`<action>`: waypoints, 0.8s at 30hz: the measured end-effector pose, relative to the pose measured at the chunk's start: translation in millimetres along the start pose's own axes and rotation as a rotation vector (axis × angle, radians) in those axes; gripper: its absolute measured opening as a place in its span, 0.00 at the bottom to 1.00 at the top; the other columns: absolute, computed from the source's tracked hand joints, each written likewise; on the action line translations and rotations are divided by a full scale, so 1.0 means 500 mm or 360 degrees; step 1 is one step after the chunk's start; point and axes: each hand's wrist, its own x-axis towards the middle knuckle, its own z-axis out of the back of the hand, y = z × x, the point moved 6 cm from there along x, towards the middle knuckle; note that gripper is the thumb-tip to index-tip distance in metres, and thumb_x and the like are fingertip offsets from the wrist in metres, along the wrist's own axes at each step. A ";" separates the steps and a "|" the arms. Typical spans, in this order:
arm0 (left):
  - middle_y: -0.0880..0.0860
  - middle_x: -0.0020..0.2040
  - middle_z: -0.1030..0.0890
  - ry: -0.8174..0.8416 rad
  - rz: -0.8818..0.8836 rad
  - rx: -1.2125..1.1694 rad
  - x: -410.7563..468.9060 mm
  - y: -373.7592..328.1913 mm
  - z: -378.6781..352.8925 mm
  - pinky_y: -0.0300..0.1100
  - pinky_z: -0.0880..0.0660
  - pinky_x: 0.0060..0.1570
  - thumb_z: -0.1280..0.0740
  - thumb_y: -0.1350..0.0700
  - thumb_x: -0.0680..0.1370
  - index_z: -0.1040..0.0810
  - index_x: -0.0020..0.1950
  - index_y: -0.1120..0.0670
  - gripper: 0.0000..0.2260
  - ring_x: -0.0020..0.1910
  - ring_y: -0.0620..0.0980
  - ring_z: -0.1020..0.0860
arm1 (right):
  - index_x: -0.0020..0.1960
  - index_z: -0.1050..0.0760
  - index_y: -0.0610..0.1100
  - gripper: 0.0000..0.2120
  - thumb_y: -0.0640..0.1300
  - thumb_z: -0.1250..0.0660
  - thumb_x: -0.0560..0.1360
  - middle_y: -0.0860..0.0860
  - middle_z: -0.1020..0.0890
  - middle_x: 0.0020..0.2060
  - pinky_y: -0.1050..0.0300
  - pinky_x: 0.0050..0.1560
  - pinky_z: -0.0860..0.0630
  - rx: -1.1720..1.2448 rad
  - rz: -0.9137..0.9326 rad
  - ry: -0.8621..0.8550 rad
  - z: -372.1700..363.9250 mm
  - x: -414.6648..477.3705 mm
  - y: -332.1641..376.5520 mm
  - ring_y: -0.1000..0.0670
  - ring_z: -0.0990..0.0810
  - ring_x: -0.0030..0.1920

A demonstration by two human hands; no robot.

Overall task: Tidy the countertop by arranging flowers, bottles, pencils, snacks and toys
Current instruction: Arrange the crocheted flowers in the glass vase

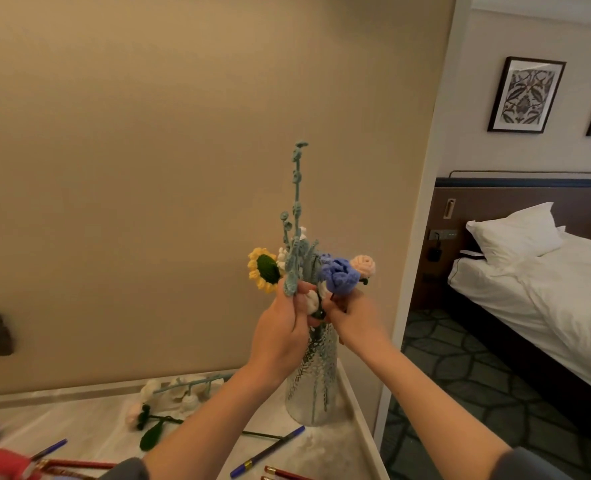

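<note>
The ribbed glass vase stands at the far right corner of the tabletop, with crocheted flowers standing in it. Both hands are raised at its mouth. The left hand has its grip closed round the lower part of the teal sprig, which rises toward twelve o'clock. A sunflower sits at eleven o'clock of that hand. The right hand pinches the stem just under the blue rose, with a peach rose just beside it at two o'clock. At nine o'clock of the vase's base lie a white bell-flower stem and a pale rose (its leaf dark green). A blue pencil lies at seven o'clock, with red pencils farther left.
</note>
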 end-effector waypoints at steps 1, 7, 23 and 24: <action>0.42 0.50 0.22 -0.0004 -0.0010 -0.0007 -0.002 -0.002 0.002 0.55 0.21 0.44 0.47 0.52 0.83 0.32 0.54 0.40 0.08 0.37 0.46 0.18 | 0.47 0.26 0.44 0.04 0.45 0.35 0.77 0.44 0.18 0.37 0.42 0.38 0.21 0.0049 -0.0007 -0.0009 -0.001 -0.002 -0.006 0.44 0.22 0.33; 0.41 0.50 0.21 -0.0085 -0.0104 -0.0153 -0.014 -0.019 0.012 0.48 0.21 0.40 0.45 0.53 0.83 0.29 0.54 0.45 0.06 0.36 0.47 0.17 | 0.55 0.31 0.52 0.16 0.38 0.32 0.71 0.47 0.25 0.32 0.46 0.34 0.27 0.0357 0.0168 -0.0335 0.051 -0.038 0.028 0.52 0.28 0.30; 0.49 0.45 0.17 -0.0012 -0.0166 -0.0341 -0.029 -0.049 0.026 0.42 0.23 0.35 0.44 0.55 0.83 0.27 0.58 0.41 0.11 0.35 0.51 0.17 | 0.49 0.19 0.46 0.05 0.44 0.34 0.78 0.56 0.19 0.30 0.65 0.29 0.27 0.0713 0.0465 -0.0071 0.133 -0.046 0.223 0.58 0.22 0.30; 0.49 0.44 0.17 -0.0011 -0.0172 -0.0324 -0.030 -0.050 0.026 0.46 0.22 0.35 0.43 0.55 0.83 0.26 0.59 0.41 0.11 0.35 0.51 0.17 | 0.47 0.19 0.47 0.04 0.44 0.33 0.78 0.54 0.18 0.33 0.63 0.34 0.24 0.0694 0.0477 -0.0105 0.136 -0.046 0.223 0.56 0.20 0.34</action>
